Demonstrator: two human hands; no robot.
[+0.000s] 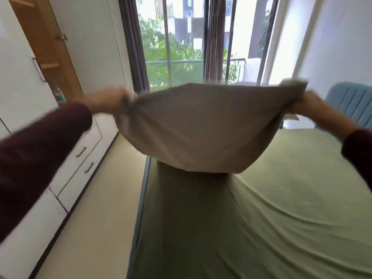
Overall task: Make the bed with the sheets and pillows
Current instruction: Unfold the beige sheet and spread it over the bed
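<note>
at nine o'clock a dark maroon sleeve [40, 156] reaches in from the left edge, and the left hand [109, 100] at its end is clenched on one corner of a beige-grey fabric pillowcase [203, 129], the cloth bunched in the fist. the hand is blurred, so single fingers cannot be told apart. behind the sleeve, from nine to seven o'clock, white cabinet drawers with dark bar handles [84, 158] run along the wall, with a pale cream floor [96, 208] beside them. at the centre the pillowcase hangs stretched between both hands, its top edge taut and its lower part sagging to a blunt point over the bed. under it, from six to four o'clock, a wrinkled olive-green bed sheet [261, 218] covers the mattress. whether the pillowcase's lowest edge touches the sheet cannot be told. at twelve o'clock a tall glass window with brown curtains [215, 47] shows trees outside. at two o'clock the right hand [308, 102] grips the other top corner of the pillowcase, fingers curled round the cloth. just past it, at three o'clock, stands a light blue padded headboard [350, 101].
</note>
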